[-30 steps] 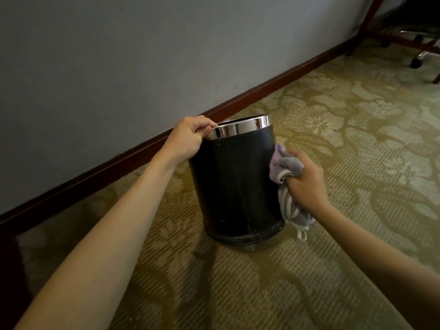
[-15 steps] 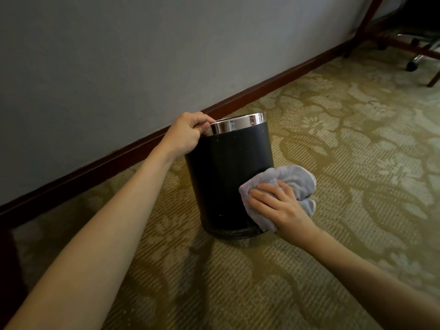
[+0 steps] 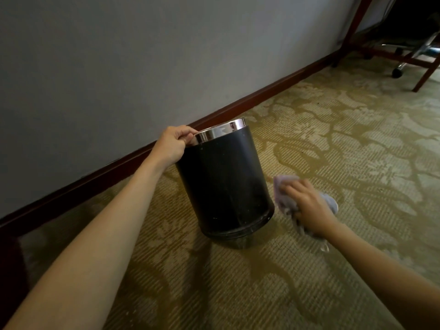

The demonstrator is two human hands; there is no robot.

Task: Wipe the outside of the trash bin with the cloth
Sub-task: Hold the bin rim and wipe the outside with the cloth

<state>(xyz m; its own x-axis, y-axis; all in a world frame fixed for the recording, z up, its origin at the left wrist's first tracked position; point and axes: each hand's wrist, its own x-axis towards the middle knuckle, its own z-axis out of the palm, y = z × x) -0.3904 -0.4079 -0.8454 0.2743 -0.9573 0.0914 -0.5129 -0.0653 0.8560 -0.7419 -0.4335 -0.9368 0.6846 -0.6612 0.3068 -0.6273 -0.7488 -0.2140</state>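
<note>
A black round trash bin (image 3: 223,184) with a shiny metal rim stands on the carpet near the wall, tilted a little toward the wall. My left hand (image 3: 172,145) grips the rim at its left side. My right hand (image 3: 307,206) holds a bunched pale lilac cloth (image 3: 284,198) just to the right of the bin's lower wall. The hand and cloth are blurred; a narrow gap seems to separate the cloth from the bin.
A grey wall with a dark red skirting board (image 3: 238,108) runs behind the bin. Patterned olive carpet (image 3: 345,139) covers the floor. A wooden desk frame (image 3: 426,67) and a wheeled office chair base (image 3: 397,71) stand at the far right.
My right hand with the cloth slid down the bin's front and off to its right side. The bin now leans more toward the wall. My left hand kept its grip on the rim.
</note>
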